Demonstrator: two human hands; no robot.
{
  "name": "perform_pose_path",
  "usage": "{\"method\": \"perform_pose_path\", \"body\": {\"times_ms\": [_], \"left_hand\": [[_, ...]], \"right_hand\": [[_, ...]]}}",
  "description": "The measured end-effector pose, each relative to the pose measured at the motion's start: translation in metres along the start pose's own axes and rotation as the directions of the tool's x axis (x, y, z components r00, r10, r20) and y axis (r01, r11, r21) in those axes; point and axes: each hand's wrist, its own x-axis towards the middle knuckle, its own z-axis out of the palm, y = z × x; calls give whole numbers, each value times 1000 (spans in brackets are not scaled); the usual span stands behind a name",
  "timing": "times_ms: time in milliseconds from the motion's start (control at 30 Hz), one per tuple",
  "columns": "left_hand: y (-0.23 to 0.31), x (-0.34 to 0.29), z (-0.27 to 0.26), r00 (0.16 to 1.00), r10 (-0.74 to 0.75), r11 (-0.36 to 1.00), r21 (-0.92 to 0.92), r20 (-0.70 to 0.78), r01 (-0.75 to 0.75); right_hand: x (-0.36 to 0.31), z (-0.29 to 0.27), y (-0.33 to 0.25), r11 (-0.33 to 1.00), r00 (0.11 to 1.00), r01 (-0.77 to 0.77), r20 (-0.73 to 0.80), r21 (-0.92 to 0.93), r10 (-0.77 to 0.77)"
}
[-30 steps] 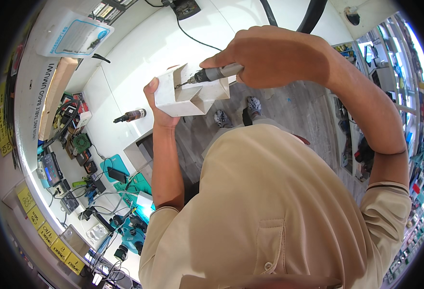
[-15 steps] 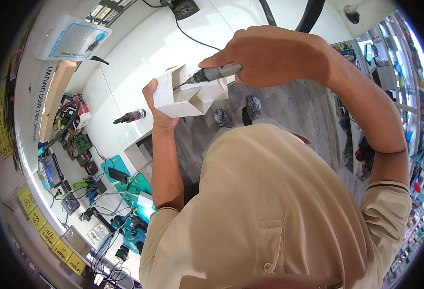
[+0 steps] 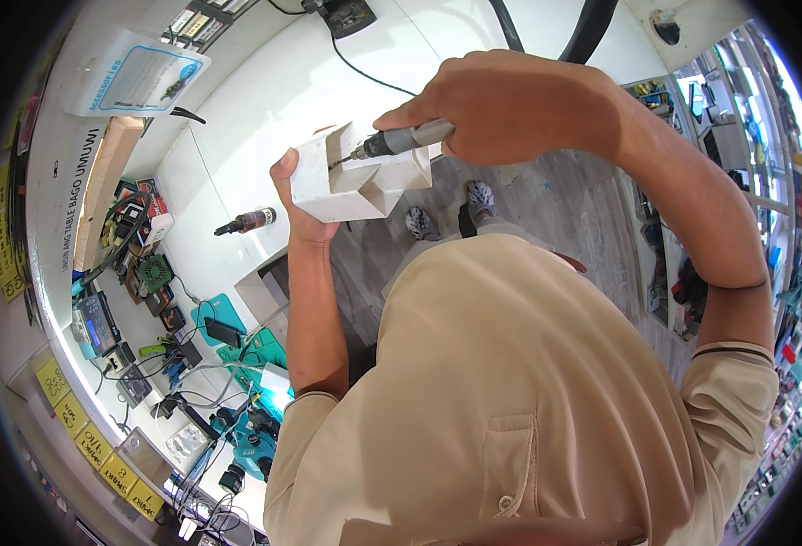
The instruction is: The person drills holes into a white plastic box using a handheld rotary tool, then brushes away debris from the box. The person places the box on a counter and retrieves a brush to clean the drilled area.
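Observation:
My left hand (image 3: 303,214) is closed around the side of a white cardboard box (image 3: 333,196), its thumb on the outer wall. The box is tilted, with its open side and folded flaps towards my right hand. My right hand (image 3: 497,105) grips a grey rotary tool handpiece (image 3: 410,137) with a black nose, the index finger lying along its top. A thin bit sticks out of the handpiece and reaches into the box opening. Whether the bit touches the inner wall, I cannot tell.
On the white table (image 3: 228,164) lies a dark, tapered cylinder (image 3: 245,221). Left of me are a blue microscope (image 3: 251,446), tangled cables, a green mat (image 3: 264,350) and a small device with a display (image 3: 101,323). Thick black tubing (image 3: 589,27) hangs beyond my right hand. Stocked shelves line the right.
The right hand and handpiece have shifted very slightly to the left. Otherwise the box and my left hand stay as they were.

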Motion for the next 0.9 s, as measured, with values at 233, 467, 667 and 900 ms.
{"method": "perform_pose_path", "body": {"times_ms": [233,467,667,900], "left_hand": [[0,-4,13,998,-50,998,37,44,48],[7,-4,7,998,-36,999,18,48,36],[4,-4,2,1000,0,1000,20,15,0],[3,-7,1,1000,-6,998,61,13,5]], "right_hand": [[-6,-17,-3,999,999,-36,-21,26,37],[-16,-29,-10,997,999,-8,54,72,4],[-25,-28,1,999,999,-45,-11,15,45],[-43,-23,7,990,990,-140,26,33,140]]}}
